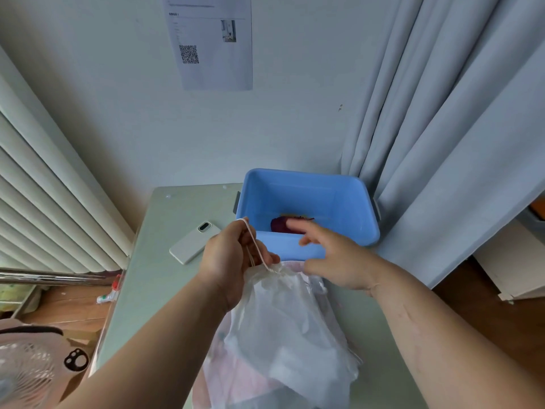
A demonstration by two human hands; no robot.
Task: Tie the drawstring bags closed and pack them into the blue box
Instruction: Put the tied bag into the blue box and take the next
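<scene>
Pale wall and curtain back the desk [165, 231], with the blue box [295, 174] at its far edge, middle of the frame, and something dark red [280, 225] inside. Just below, the left hand [230, 261] has its grip clamped on the cord [256, 246] of a white bag [283, 320], mouth gathered but seemingly unknotted; the right hand [333, 258] hovers beside it, fingers apart, empty. Dropped in like this, the cord could slacken and the mouth reopen.

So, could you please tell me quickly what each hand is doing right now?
Left hand: grips the drawstring of the white bag.
Right hand: open, holding nothing.
</scene>
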